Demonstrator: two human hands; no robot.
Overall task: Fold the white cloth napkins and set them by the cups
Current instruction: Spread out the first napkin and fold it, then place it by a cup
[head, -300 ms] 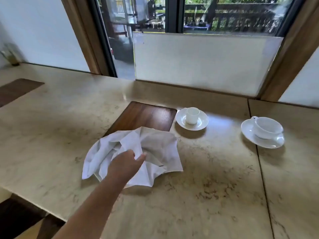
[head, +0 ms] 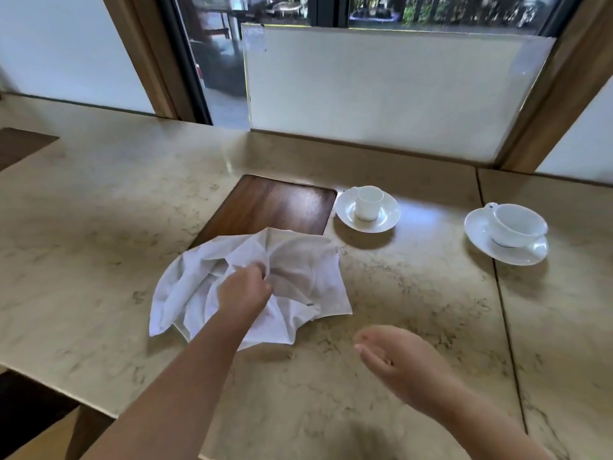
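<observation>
On the marble counter [head: 99, 200] the white napkins [head: 298, 277] lie crumpled, overlapping the wooden inlay [head: 275, 204], near the small cup [head: 369, 202] — left hand [head: 243, 290] pinching them, right hand [head: 394, 356] loose and empty — so folding has barely begun, I judge.

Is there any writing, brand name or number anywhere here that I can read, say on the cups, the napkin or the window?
None can be read.
Wide cup: a dark mark near its base, too small to read.
Small cup, napkin, window panel: no text visible.
</observation>
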